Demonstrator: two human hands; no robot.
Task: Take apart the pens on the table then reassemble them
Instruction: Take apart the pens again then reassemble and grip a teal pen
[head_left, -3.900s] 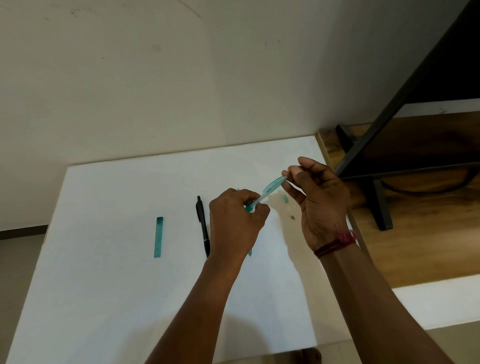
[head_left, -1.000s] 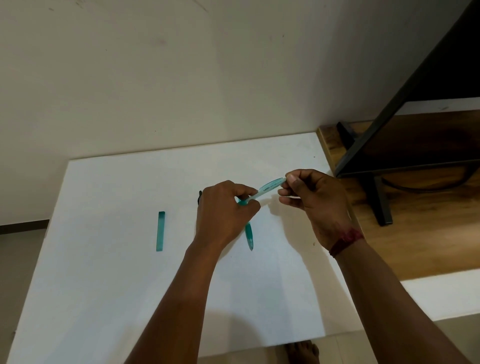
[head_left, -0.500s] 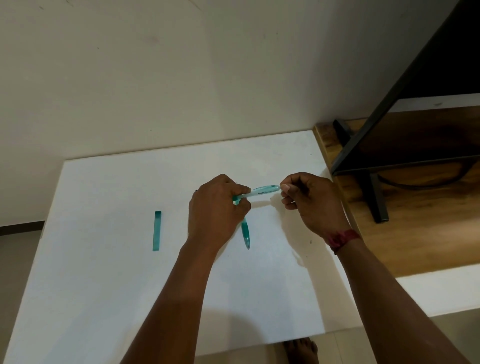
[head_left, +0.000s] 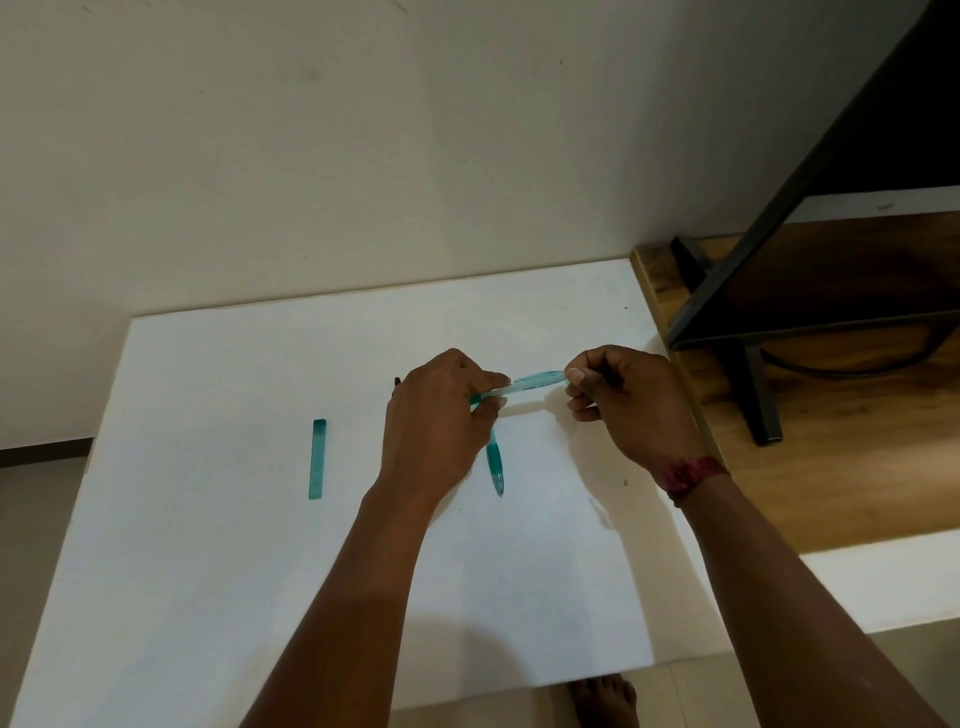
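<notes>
- Above the middle of a white table (head_left: 208, 571), seen from a head-worn camera looking down, two bare hands hold one translucent teal pen barrel (head_left: 535, 382) between them, lifted off the surface
- The left hand (head_left: 436, 426) has its fingers and thumb curled round the barrel's left end, pinching it; that end is hidden inside the grip
- The right hand (head_left: 623, 405) pinches the barrel's right end between thumb and fingertip, with the other fingers curled beneath
- The hands are apart, joined only by the barrel, which runs nearly level with its right end a little higher
- A red thread band (head_left: 691, 473) circles the right wrist
- On the table just below the left hand lies a second teal pen piece (head_left: 496, 462), its narrow tip pointing toward the viewer; its far end is hidden by the hand
- Well to the left, apart from everything else, a flat teal strip (head_left: 317, 460) lies on the table, running lengthwise away from the viewer
- The end of a black pen (head_left: 397, 382) peeks out at the far edge of the left hand; the rest is hidden
- To the right of the table, a wooden surface (head_left: 831, 493) carries a black stand (head_left: 758, 400)
- A plain pale wall (head_left: 363, 156) rises behind the table
- A bare foot (head_left: 605, 701) shows on the floor at the table's near edge
</notes>
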